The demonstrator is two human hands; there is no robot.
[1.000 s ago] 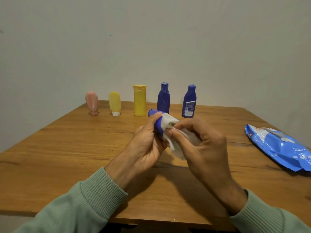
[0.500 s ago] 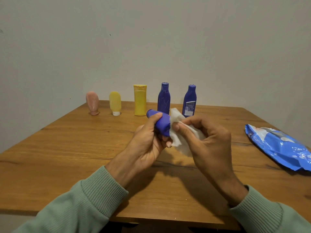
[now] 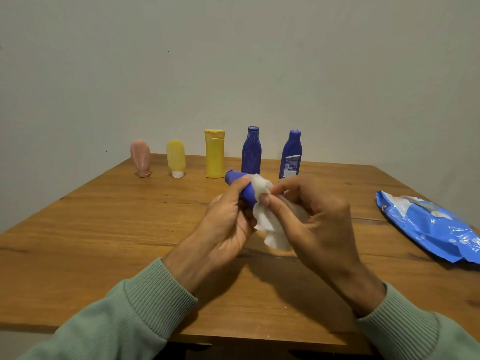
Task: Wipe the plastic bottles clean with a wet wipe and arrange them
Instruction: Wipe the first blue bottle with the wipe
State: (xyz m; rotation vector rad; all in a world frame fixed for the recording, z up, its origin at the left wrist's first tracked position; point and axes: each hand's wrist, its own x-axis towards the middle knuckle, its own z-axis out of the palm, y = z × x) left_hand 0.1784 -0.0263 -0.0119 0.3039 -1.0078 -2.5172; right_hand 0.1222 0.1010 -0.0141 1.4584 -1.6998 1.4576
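Observation:
My left hand (image 3: 223, 229) grips a small blue bottle (image 3: 244, 188) above the middle of the wooden table (image 3: 104, 229), its capped end pointing up and to the left. My right hand (image 3: 311, 222) pinches a white wet wipe (image 3: 270, 224) and presses it against the bottle's side; the wipe's loose end hangs below. Five bottles stand upright in a row at the back: a pink tube (image 3: 141, 158), a pale yellow tube (image 3: 176, 158), a yellow bottle (image 3: 215, 153), a dark blue bottle (image 3: 251, 150) and a labelled blue bottle (image 3: 291, 154).
A blue pack of wet wipes (image 3: 431, 227) lies flat near the table's right edge. A plain wall stands right behind the row of bottles. The table's front edge runs just under my sleeves.
My right hand has slid the wipe along the bottle, away from the cap and to the right. More of the blue body shows between my hands. The standing bottles have not moved.

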